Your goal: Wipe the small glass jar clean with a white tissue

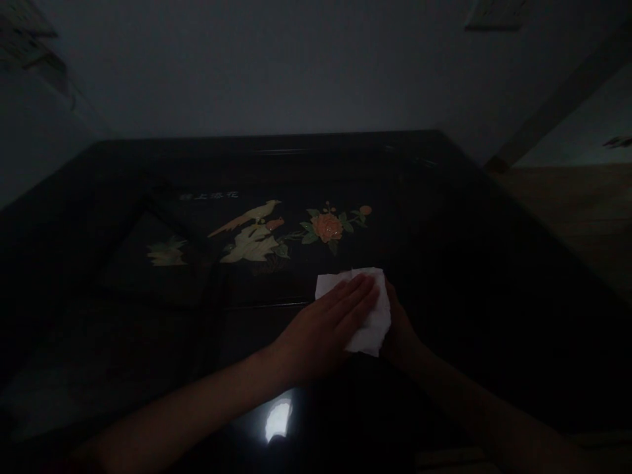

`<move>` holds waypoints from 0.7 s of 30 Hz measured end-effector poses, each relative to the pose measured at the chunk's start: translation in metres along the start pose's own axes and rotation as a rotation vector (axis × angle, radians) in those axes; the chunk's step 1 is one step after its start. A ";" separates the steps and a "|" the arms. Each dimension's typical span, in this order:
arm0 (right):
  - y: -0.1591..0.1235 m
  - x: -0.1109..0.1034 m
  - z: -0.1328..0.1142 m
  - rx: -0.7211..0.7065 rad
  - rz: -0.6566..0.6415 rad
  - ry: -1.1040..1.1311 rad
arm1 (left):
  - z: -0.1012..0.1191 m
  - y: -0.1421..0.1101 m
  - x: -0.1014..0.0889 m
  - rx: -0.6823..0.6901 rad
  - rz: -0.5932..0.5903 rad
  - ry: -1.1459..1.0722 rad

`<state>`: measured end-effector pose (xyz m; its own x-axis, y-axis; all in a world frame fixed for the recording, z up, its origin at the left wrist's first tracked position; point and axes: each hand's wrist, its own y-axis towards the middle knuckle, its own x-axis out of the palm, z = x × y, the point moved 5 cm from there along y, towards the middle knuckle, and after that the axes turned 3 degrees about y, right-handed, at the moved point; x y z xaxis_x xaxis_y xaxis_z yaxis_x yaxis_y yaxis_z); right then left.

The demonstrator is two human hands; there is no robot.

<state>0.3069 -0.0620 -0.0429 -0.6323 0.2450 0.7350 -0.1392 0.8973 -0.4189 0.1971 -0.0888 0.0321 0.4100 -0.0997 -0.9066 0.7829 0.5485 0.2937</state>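
A white paper tissue (378,322) is between my two hands over the dark glossy tabletop (237,342). My left hand (320,329) reaches in from the lower left, its fingers stretched out flat across the near face of the tissue. On the tissue's right edge is my right hand (399,329), which grips it from behind; most of its fingers are hidden by the paper. Just beyond the hands, the tabletop carries an inlaid picture of a pale bird (257,212) and an orange flower (326,227) with green leaves.
The table's far edge lies near a pale wall (266,72). Sockets (24,39) are at the upper left, and a wall plate (496,14) is at the upper right. Wooden flooring (567,197) shows on the right. A bright reflection shines on the near tabletop. The room is dim.
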 end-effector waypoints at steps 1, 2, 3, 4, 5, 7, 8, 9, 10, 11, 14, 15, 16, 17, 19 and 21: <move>0.000 -0.001 0.000 -0.002 0.008 -0.005 | 0.000 0.000 0.000 0.012 0.001 0.005; 0.000 -0.001 0.000 -0.006 0.017 -0.014 | 0.000 0.001 0.000 0.018 0.006 0.014; 0.000 -0.001 -0.001 -0.011 0.022 -0.023 | 0.000 0.001 0.000 0.015 0.011 0.024; -0.001 0.000 -0.002 -0.016 0.020 -0.031 | 0.000 0.001 0.000 0.006 0.018 0.036; -0.002 0.002 -0.003 -0.020 0.020 -0.038 | -0.001 0.001 0.001 -0.010 0.022 0.048; -0.004 0.005 -0.005 -0.007 0.013 -0.042 | -0.004 0.000 0.002 -0.054 0.024 0.072; -0.005 0.007 -0.005 0.007 0.006 -0.037 | -0.005 0.000 0.003 -0.082 0.020 0.082; -0.005 0.008 -0.006 0.021 -0.001 -0.033 | -0.007 -0.001 0.005 -0.112 0.015 0.090; -0.005 0.009 -0.006 0.033 -0.006 -0.031 | -0.009 -0.002 0.005 -0.142 0.011 0.096; -0.005 0.010 -0.006 0.043 -0.012 -0.031 | -0.011 -0.003 0.006 -0.170 0.008 0.101; -0.005 0.010 -0.006 0.051 -0.003 -0.053 | -0.014 -0.005 0.007 -0.223 0.014 0.106; -0.005 0.010 -0.006 0.050 0.000 -0.066 | -0.014 -0.006 0.007 -0.227 0.020 0.109; -0.005 0.009 -0.005 0.043 0.005 -0.078 | -0.013 -0.006 0.007 -0.225 0.028 0.112; -0.005 0.008 -0.005 0.030 0.015 -0.087 | -0.012 -0.006 0.007 -0.214 0.035 0.115; -0.004 0.004 -0.004 0.001 0.040 -0.097 | -0.009 -0.005 0.005 -0.166 0.051 0.117; -0.003 0.000 -0.002 -0.015 0.059 -0.098 | -0.005 -0.003 0.004 -0.097 0.059 0.110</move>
<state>0.3085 -0.0636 -0.0405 -0.7108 0.2614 0.6531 -0.0886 0.8877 -0.4518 0.1940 -0.0870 0.0266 0.3961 0.0238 -0.9179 0.7080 0.6287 0.3218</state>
